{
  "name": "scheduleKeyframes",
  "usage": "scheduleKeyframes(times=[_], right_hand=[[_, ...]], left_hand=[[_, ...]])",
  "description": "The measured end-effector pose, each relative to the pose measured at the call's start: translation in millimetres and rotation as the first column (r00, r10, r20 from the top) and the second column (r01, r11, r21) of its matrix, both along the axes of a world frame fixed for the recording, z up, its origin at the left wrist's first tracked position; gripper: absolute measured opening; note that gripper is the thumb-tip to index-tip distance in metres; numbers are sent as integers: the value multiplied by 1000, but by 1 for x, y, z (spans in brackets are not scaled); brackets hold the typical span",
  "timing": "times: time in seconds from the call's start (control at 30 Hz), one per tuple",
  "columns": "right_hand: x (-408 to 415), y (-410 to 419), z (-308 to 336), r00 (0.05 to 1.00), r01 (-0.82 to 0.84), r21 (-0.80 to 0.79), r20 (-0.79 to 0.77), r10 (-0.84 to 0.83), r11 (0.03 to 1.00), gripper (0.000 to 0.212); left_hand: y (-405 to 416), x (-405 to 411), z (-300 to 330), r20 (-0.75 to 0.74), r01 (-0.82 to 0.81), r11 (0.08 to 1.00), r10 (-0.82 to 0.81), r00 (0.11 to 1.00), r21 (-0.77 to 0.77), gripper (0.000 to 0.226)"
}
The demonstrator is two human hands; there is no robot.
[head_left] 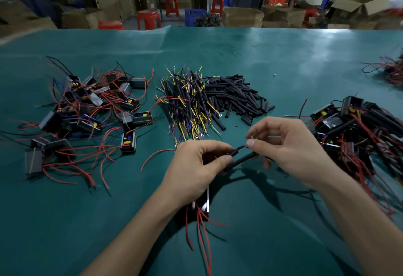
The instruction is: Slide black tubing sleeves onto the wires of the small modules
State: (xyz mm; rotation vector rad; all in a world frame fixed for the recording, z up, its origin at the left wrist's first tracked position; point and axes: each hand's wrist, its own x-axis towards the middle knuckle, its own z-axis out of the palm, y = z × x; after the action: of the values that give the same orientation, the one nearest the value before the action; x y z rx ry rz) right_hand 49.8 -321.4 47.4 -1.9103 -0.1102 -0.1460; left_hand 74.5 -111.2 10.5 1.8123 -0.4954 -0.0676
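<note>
In the head view, a black tubing sleeve (241, 161) is held in the air just above the green tabletop (305, 61), in the middle of the picture and near the person. The sleeve is gripped by the left hand (196, 162), with the fingers curled round its lower end. Its long axis is slanted: the low end is at the left, inside the left hand, and the high end is at the right, by the right hand (292, 147).

A thin wire tip (242, 147) is pinched between the thumb and a finger of the right hand, just above the sleeve's open end. The wire and the sleeve are lined up almost the same way and are very close, but it cannot be told if the tip is inside a sleeve yet. The right hand is the nearer one to the open end, so it is likely that the wire must be fed leftward along the slant.

The small module (201, 207) with red wires is partly hidden under the left wrist. The pile of loose sleeves (239, 99) is seen farther off, past both hands. Bare modules (91, 109) are heaped at the far left, and sleeved ones (353, 127) at the right.
</note>
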Motion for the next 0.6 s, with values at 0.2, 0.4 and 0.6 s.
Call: scheduleKeyframes(times=[0.2,0.4,0.6], right_hand=[[-2,0,3,999,-46,8,3,46,999,8],[-3,3,4,988,-138,-4,-67,137,990,9],[-5,5,3,969,-223,53,-95,227,973,10]], left_hand=[[0,-5,9,330,-35,986,-22,944,165,18],[1,-4,14,394,20,975,-109,912,223,20],[6,-4,18,269,104,975,-156,950,197,18]])
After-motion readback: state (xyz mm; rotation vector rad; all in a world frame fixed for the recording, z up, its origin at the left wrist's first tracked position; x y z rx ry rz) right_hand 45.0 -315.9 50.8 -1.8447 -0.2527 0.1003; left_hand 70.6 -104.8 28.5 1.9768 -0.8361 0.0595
